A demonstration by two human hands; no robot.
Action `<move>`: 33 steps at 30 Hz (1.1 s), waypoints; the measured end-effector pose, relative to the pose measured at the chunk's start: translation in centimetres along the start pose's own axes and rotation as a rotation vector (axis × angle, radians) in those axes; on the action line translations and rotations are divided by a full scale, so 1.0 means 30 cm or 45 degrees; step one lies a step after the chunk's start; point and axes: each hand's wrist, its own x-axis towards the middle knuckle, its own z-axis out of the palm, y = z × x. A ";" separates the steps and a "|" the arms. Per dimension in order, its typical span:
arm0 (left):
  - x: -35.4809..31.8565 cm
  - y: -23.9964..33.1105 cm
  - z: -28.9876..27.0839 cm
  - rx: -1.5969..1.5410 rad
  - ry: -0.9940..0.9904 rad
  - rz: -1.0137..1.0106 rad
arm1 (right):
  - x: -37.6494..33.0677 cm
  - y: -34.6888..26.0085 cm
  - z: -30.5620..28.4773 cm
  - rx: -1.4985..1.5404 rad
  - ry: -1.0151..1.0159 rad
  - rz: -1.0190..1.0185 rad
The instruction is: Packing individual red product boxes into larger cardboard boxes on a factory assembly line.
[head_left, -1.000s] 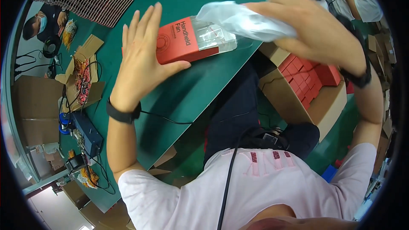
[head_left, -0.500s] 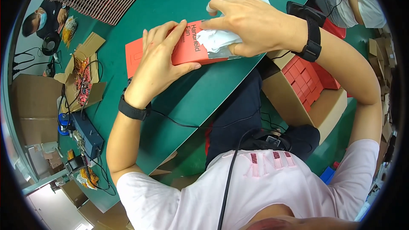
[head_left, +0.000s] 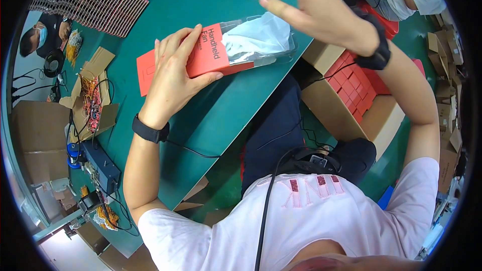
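On the green table lies a flat red product box [head_left: 215, 45], with my left hand [head_left: 175, 65] wrapped over its left part, thumb on the near side and fingers on the far side. From the box's right end a clear plastic tray [head_left: 288, 53] sticks out, and a pale bluish-white wrapped item [head_left: 261, 35] lies in it. The wrapping hides what is inside. My right hand [head_left: 306, 2] hovers beyond and above the tray, touching nothing, with thumb and fingers apart and a white band on one fingertip.
An open carton [head_left: 356, 90] filled with small red boxes stands right of my legs. A stack of striped strips [head_left: 90, 0] lies at the far left, near a small carton of wires [head_left: 93, 95] and a blue device [head_left: 103, 163]. Two co-workers sit beyond the table.
My right hand has let go of the pale wrapping and lifted away, up and to the right. The wrapped item and tray now show plainly. The left hand keeps its hold.
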 end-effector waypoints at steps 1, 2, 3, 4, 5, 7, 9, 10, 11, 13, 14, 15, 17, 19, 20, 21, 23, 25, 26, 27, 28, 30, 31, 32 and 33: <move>-0.001 -0.002 -0.005 -0.013 -0.006 -0.009 | -0.019 -0.012 -0.023 -0.002 0.002 0.001; -0.002 -0.004 -0.010 -0.026 -0.013 -0.020 | -0.044 -0.041 -0.038 -0.035 -0.304 0.052; 0.000 -0.006 -0.006 -0.027 -0.008 -0.016 | -0.068 -0.061 -0.052 -0.071 -0.611 0.104; 0.009 0.000 -0.003 -0.007 -0.003 -0.011 | -0.144 -0.049 0.021 -0.093 -0.405 -0.011; 0.014 0.001 0.006 0.011 -0.001 -0.011 | -0.172 -0.058 0.057 -0.219 -0.331 -0.070; 0.026 0.019 0.025 0.091 0.001 0.016 | -0.180 -0.071 0.081 -0.202 -0.261 -0.052; 0.033 0.025 0.031 0.184 0.007 0.035 | -0.186 -0.036 0.074 0.108 -0.128 0.052; 0.034 0.021 0.031 0.140 0.004 0.020 | -0.185 -0.031 0.050 0.064 0.123 0.045; 0.032 0.020 0.027 0.096 0.002 0.005 | -0.199 -0.022 0.050 0.050 0.202 0.293; 0.045 0.018 0.042 0.053 0.031 0.031 | -0.256 0.033 0.053 0.295 0.069 0.839; 0.050 0.027 0.037 0.008 0.047 0.047 | -0.282 0.039 0.078 0.631 -0.022 0.923; 0.052 0.041 0.025 0.017 0.059 0.064 | -0.295 0.034 0.091 0.969 -0.115 0.992; 0.044 0.083 0.016 0.128 0.135 0.132 | -0.257 -0.089 0.045 0.690 -0.008 0.586; 0.043 0.167 -0.020 -0.120 0.359 0.115 | -0.222 -0.182 -0.041 0.444 0.202 0.265; 0.046 0.200 -0.046 -0.240 0.445 0.111 | -0.199 -0.227 -0.101 0.330 0.261 0.131; 0.056 0.216 -0.055 -0.320 0.558 0.175 | -0.174 -0.268 -0.162 0.213 0.319 -0.001; 0.059 0.247 -0.061 -0.734 0.713 0.274 | -0.109 -0.327 -0.265 -0.045 0.342 -0.202; 0.064 0.314 -0.060 -1.132 0.745 0.272 | -0.053 -0.377 -0.358 -0.190 0.556 -0.282; 0.064 0.307 -0.046 -1.219 0.766 0.288 | -0.027 -0.423 -0.405 -0.142 0.608 -0.213; 0.066 0.308 -0.023 -1.214 0.801 0.307 | -0.028 -0.434 -0.416 -0.127 0.490 -0.118; 0.065 0.318 0.005 -1.288 0.761 0.264 | -0.030 -0.401 -0.416 -0.068 0.306 -0.068; 0.050 0.317 0.042 -1.396 0.639 0.160 | -0.023 -0.312 -0.335 0.098 0.137 -0.107; 0.060 0.287 0.049 -1.483 0.692 0.214 | -0.021 -0.295 -0.289 0.090 0.151 -0.117; 0.071 0.262 0.047 -1.569 0.745 0.268 | -0.018 -0.283 -0.254 0.082 0.166 -0.126; 0.079 0.300 0.018 -1.838 0.789 0.222 | -0.024 -0.270 -0.239 0.169 0.070 -0.058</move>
